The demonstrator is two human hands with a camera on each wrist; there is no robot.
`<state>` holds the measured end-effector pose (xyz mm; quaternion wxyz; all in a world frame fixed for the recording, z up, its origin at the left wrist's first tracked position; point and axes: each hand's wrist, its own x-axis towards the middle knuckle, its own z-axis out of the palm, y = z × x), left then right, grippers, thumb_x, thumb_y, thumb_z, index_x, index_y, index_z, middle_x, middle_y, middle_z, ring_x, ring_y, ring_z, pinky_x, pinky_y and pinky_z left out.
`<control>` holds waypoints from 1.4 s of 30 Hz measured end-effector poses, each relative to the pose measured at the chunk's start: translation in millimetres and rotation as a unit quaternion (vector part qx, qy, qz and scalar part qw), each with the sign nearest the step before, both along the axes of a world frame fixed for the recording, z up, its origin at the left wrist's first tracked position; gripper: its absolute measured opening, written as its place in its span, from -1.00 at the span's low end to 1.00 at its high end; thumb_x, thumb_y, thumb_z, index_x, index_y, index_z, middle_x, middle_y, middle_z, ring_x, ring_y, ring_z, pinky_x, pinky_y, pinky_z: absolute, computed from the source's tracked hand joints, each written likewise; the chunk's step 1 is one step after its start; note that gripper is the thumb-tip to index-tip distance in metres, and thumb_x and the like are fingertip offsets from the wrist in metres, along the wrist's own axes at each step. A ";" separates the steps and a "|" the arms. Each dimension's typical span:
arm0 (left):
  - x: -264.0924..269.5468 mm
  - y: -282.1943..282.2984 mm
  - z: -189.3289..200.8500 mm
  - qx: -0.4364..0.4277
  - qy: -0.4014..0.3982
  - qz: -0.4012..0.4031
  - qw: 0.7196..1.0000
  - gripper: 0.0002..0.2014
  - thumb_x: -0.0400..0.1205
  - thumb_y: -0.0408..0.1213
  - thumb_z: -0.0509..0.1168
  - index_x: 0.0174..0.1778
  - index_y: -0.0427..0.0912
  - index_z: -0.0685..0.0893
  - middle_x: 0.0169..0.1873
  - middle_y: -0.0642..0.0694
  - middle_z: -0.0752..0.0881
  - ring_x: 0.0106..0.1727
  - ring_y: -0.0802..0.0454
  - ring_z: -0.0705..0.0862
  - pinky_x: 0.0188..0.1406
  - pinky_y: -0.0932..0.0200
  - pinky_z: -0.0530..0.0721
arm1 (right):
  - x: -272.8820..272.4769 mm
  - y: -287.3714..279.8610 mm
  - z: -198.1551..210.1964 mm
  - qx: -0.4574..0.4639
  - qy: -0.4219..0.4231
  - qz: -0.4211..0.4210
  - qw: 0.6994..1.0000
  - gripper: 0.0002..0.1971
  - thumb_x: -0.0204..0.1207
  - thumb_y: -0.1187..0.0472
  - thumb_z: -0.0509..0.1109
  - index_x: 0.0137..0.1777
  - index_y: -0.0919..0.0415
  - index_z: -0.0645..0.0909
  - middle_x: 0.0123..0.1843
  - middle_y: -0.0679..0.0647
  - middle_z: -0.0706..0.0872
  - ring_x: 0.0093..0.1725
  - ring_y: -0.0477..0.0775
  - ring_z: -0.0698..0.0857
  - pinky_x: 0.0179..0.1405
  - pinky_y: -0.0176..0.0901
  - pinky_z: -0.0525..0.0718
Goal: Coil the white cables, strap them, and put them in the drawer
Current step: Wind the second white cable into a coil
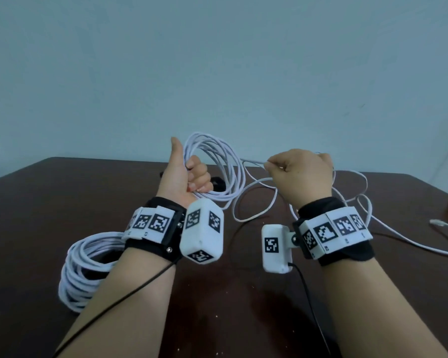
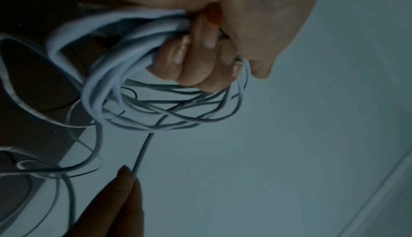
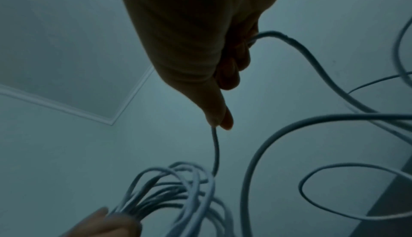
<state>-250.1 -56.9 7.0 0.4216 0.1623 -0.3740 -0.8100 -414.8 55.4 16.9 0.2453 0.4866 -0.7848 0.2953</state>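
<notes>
My left hand (image 1: 192,174) is raised above the table, fingers curled round a bundle of white cable loops (image 1: 217,164), thumb pointing up. Its wrist view shows the fingers (image 2: 196,61) wrapped round the loops (image 2: 125,85). To the right, my right hand (image 1: 295,171) pinches the same cable's loose run (image 1: 254,161) between thumb and finger, a short way from the coil. In the right wrist view the cable (image 3: 215,149) leaves the pinching fingertips (image 3: 220,121) and leads down to the coil (image 3: 174,191). The free tail (image 1: 360,202) trails over the table to a plug (image 1: 440,224).
A second coiled white cable (image 1: 80,270) lies on the dark brown table (image 1: 36,202) under my left forearm. A small black thing (image 1: 217,183) lies behind the held coil. A pale blue wall stands behind the table. No drawer is in view.
</notes>
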 end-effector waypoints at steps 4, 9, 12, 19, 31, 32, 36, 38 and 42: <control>-3.3 5.6 1.1 -0.045 -0.040 0.027 0.998 -0.43 0.59 0.34 0.02 -0.53 -0.04 0.24 -0.72 0.07 0.15 -0.75 0.17 0.11 -0.69 0.29 0.12 | 10.3 0.1 2.7 0.066 0.035 0.061 0.995 -0.78 0.54 -0.06 0.31 -0.16 -0.05 0.77 -0.21 -0.07 0.78 -0.09 0.01 0.67 0.10 -0.12 0.14; -4.6 7.0 -0.5 -0.074 -0.029 0.060 0.995 -0.51 0.63 0.21 0.13 -0.48 -0.04 0.24 -0.69 0.07 0.18 -0.72 0.18 0.15 -0.66 0.30 0.16 | 19.1 5.4 10.4 0.150 0.057 0.109 0.981 -0.80 0.59 0.09 0.26 -0.05 -0.02 0.74 -0.10 -0.06 0.72 0.06 0.05 0.59 0.12 -0.08 0.13; -8.4 9.9 -0.1 -0.095 -0.033 0.058 0.993 -0.53 0.69 0.10 0.11 -0.48 -0.06 0.25 -0.71 0.06 0.22 -0.73 0.18 0.18 -0.69 0.31 0.19 | 22.6 5.0 11.2 0.174 0.048 0.146 0.973 -0.75 0.59 0.25 0.19 0.07 0.01 0.69 0.00 -0.02 0.65 0.15 0.08 0.52 0.19 -0.02 0.21; -23.2 15.1 -6.4 -0.161 -0.083 0.069 0.981 -0.60 0.75 -0.10 0.09 -0.38 -0.21 0.41 -0.68 -0.02 0.48 -0.63 0.07 0.46 -0.54 0.24 0.47 | 36.4 1.4 11.7 0.138 -0.035 0.287 0.947 -0.95 0.46 0.27 0.42 -0.14 0.23 0.61 -0.28 -0.11 0.44 -0.22 -0.02 0.50 -0.31 -0.37 0.37; -17.8 16.0 -4.3 -0.258 -0.157 0.101 0.948 -0.60 0.73 -0.02 0.10 -0.34 -0.19 0.44 -0.68 -0.04 0.53 -0.71 0.02 0.40 -0.62 0.24 0.39 | 28.4 5.3 10.6 0.032 -0.153 0.263 0.952 -0.48 0.03 -0.06 0.71 -0.24 0.15 0.46 -0.42 -0.11 0.50 -0.42 -0.09 0.43 -0.38 -0.17 0.44; -15.6 13.0 -4.2 -0.233 -0.143 0.102 0.956 -0.58 0.73 -0.01 0.10 -0.41 -0.15 0.39 -0.69 -0.02 0.48 -0.73 0.05 0.35 -0.65 0.27 0.35 | 23.6 7.5 11.0 0.037 -0.182 0.280 0.942 -0.53 0.06 -0.01 0.71 -0.25 0.16 0.50 -0.43 -0.10 0.52 -0.44 -0.12 0.45 -0.39 -0.24 0.44; -6.1 2.6 -5.0 -0.123 -0.072 0.075 0.987 -0.56 0.72 0.04 0.12 -0.45 -0.07 0.31 -0.69 0.02 0.39 -0.74 0.11 0.27 -0.68 0.33 0.28 | 10.0 17.6 13.5 0.019 -0.288 0.362 0.886 -0.86 0.34 0.22 0.58 -0.27 0.13 0.64 -0.39 -0.08 0.65 -0.35 -0.14 0.58 -0.28 -0.39 0.55; -6.5 3.2 -5.4 -0.120 -0.065 0.074 0.988 -0.58 0.73 0.02 0.11 -0.41 -0.08 0.31 -0.68 0.02 0.44 -0.75 0.13 0.30 -0.71 0.37 0.30 | 9.9 19.1 15.2 -0.013 -0.303 0.383 0.872 -0.89 0.45 0.26 0.48 -0.29 0.10 0.69 -0.38 -0.08 0.69 -0.30 -0.11 0.59 -0.23 -0.37 0.55; -11.9 10.0 -5.3 -0.156 -0.079 0.069 0.982 -0.65 0.73 0.00 0.10 -0.32 -0.11 0.36 -0.60 -0.03 0.61 -0.64 0.12 0.54 -0.59 0.33 0.53 | 17.7 16.7 15.5 0.057 -0.259 0.349 0.899 -0.83 0.48 0.18 0.47 -0.31 0.20 0.68 -0.35 0.18 0.62 -0.32 -0.03 0.51 -0.27 -0.29 0.48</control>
